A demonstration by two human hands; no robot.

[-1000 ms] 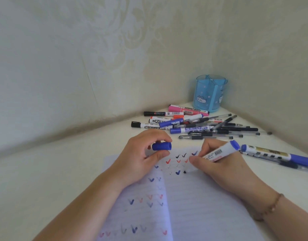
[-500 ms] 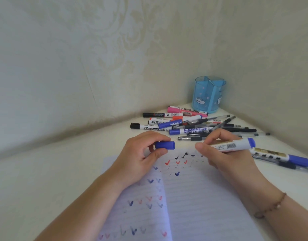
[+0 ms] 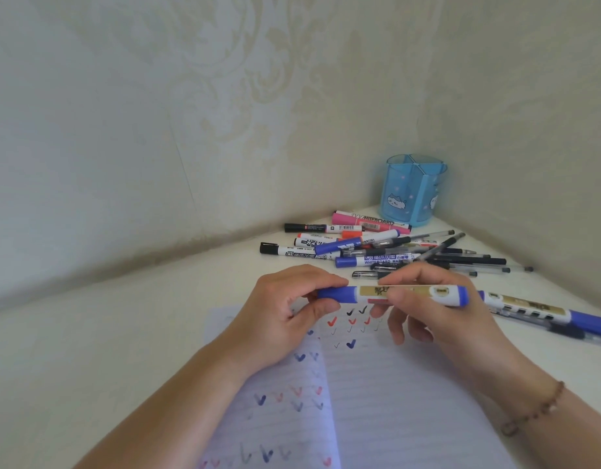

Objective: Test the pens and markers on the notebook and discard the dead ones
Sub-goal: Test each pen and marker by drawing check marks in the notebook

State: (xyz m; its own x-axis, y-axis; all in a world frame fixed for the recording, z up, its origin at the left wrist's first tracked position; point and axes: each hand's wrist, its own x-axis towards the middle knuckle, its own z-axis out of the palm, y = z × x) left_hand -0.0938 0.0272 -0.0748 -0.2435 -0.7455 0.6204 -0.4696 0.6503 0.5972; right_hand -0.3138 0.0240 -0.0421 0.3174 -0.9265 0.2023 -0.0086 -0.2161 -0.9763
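I hold a blue whiteboard marker point(image 3: 424, 295) level above the open notebook point(image 3: 387, 401), which carries rows of blue, red and black tick marks. My left hand point(image 3: 285, 316) pinches the marker's blue cap point(image 3: 338, 294), which sits on the marker's left end. Around the white and gold barrel, my right hand point(image 3: 438, 326) is closed. A pile of markers and pens point(image 3: 377, 248) lies on the table behind my hands.
A blue pen holder point(image 3: 412, 191) stands in the far corner where the two walls meet. Another blue marker point(image 3: 546, 311) and a pen lie on the table to the right of the notebook. The white table point(image 3: 106, 333) stretches to the left.
My right hand lifted the marker off the page and turned it level. The cap in my left hand has met the marker's tip end.
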